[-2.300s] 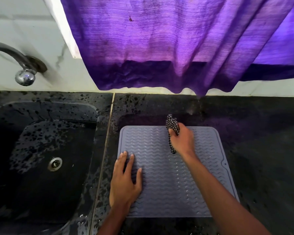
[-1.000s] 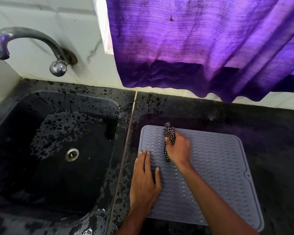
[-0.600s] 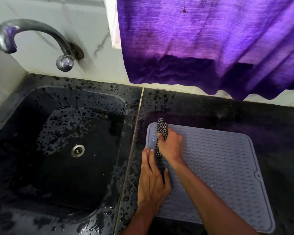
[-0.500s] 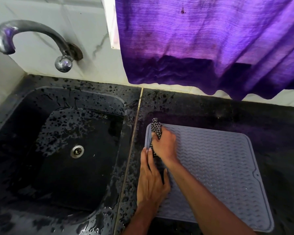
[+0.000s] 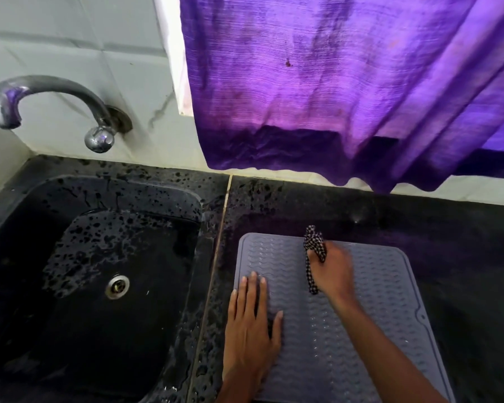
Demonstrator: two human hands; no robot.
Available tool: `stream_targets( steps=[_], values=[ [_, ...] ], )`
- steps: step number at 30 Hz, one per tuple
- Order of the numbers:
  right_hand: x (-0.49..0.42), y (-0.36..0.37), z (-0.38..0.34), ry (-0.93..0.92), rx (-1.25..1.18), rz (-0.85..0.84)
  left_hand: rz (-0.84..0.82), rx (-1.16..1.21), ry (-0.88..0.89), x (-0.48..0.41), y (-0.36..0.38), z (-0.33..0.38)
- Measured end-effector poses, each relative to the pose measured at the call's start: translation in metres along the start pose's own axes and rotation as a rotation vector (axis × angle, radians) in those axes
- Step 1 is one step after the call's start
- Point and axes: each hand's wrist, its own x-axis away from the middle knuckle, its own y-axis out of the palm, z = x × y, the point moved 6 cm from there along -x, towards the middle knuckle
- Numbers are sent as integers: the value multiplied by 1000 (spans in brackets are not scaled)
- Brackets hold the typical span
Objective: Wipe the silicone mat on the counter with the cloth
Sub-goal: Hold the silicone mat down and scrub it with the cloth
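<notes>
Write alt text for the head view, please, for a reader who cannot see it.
A person's right hand grips a checked cloth against a grey silicone mat on a black counter, while the left hand lies flat on it, beside a black sink.

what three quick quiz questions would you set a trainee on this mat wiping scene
1. True or false: the left hand lies flat on the silicone mat.
2. Pick one: the right hand grips the checked cloth at the mat's A) far edge, B) near edge, C) right edge.
3. Fill in: the sink lies on the mat's ____ side.

Key: 1 true; 2 A; 3 left.
</notes>
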Motion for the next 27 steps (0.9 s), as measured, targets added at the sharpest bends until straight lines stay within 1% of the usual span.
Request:
stream_targets(
  steps=[2, 4, 6, 9, 13, 15, 18, 19, 21, 24, 25, 27],
  values=[
    [4, 12, 3, -20, 39, -5, 2, -14, -2, 0, 0, 0],
    [9, 20, 0, -32, 59, 26, 10, -19, 0, -1, 3, -1],
    [12, 26, -8, -31, 32, 52, 18, -21, 6, -1, 5, -1],
    [16, 39, -26, -13, -26, 42, 22, -14, 5, -1, 6, -2],
    [32, 67, -64, -72, -85, -15, -30, -19, -26, -2, 6, -4],
    [33, 77, -81, -121, -92, -73, -58, -17, -46, -1, 4, -4],
    [26, 68, -82, -104, -166, -182, -17, 60, -67, 0, -1, -4],
    [23, 60, -75, -86, -176, -183, 3, 75, -62, 0, -2, -4],
    [14, 33, -52, -46, -140, -99, 31, 82, -34, 0, -1, -2],
    [1, -7, -9, -1, -7, 90, 35, 103, -17, -1, 3, -2],
    [-2, -15, 4, 19, 21, 124, 40, 111, -18, -1, 3, -2],
    [-5, -19, 21, 53, 47, 132, 46, 119, -21, -1, 4, -3]
  ],
)
